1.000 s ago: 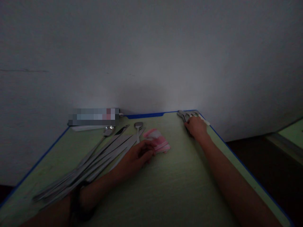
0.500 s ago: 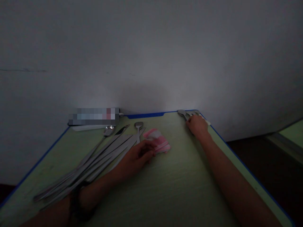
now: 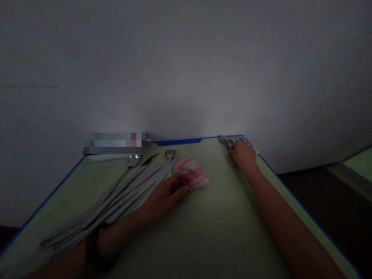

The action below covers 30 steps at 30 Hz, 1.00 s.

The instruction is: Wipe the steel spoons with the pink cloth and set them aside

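Observation:
My left hand (image 3: 174, 190) rests at the middle of the green table (image 3: 221, 232), its curled fingers closed on the near left edge of a pink and white cloth (image 3: 194, 172). Under and beside my left forearm lies a spread of long metal utensils (image 3: 116, 197), with a spoon head (image 3: 134, 160) at the far end. Another spoon (image 3: 170, 154) lies just beyond my left hand. At the far right corner my right hand (image 3: 243, 154) is closed on metal spoons (image 3: 225, 140), whose heads point toward the wall; its fingertips are partly hidden.
A blurred-out box-like object (image 3: 116, 143) sits at the far left corner on something white. The grey wall (image 3: 186, 69) stands directly behind the table's blue edge (image 3: 178, 142). Part of another green surface (image 3: 360, 164) shows at the right, past a dark floor gap.
The spoon heads by my right hand have shifted slightly, and that hand has turned a little. My left hand and the cloth look the same.

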Tool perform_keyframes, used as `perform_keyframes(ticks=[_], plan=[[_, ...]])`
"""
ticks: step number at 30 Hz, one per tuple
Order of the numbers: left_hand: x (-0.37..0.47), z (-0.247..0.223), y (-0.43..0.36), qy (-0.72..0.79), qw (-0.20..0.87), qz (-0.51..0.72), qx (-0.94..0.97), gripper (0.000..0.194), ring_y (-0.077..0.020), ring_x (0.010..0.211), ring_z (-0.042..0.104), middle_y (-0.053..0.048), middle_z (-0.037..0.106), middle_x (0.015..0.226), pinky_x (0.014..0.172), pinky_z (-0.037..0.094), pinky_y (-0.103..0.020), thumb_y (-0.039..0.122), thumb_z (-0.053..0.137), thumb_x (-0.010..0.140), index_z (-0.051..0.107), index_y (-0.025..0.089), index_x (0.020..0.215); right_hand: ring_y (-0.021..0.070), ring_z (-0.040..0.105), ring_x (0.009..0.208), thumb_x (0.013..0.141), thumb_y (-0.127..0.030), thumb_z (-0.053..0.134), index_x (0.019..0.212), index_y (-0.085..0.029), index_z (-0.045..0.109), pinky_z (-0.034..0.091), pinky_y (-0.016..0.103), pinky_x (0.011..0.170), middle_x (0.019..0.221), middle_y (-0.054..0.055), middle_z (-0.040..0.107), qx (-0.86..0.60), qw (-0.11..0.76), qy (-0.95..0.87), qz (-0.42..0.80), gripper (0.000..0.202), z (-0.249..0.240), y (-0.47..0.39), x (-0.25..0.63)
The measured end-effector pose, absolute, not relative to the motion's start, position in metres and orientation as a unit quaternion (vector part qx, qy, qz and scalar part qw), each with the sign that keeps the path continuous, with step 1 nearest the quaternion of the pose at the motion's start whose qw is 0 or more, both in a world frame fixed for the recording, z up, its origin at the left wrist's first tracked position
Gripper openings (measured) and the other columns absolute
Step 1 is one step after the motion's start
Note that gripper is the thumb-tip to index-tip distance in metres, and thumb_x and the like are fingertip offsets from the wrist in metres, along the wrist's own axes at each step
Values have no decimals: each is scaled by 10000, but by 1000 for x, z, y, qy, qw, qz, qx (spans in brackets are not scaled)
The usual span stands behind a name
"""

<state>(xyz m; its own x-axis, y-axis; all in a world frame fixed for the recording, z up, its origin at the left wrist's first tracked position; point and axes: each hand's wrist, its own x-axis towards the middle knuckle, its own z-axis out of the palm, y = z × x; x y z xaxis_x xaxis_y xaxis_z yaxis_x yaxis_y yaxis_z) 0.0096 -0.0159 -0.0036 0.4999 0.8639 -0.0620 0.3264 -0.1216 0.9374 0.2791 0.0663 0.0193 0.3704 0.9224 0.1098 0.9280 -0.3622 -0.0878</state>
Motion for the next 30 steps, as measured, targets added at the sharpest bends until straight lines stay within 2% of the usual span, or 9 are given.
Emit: perform_keyframes(ticks=[17,30], plan=[[11,2,-18,426,513,267,696,191,-109,600,505,-6,590,825,525,406,-221,288,501,848,540,188,1006,301,621,999,803,-298,527,1007,-202,679,480,397,777,1069,134,666,-825,86,-559,-23,271,19,66,279],[10,0,-17,429,500,261,706,203,-114,606,529,-1,605,812,537,426,-230,309,491,845,541,186,998,284,630,969,740,-336,623,931,-198,713,482,374,769,1003,132,688,-825,132,-548,20,253,13,71,289]])
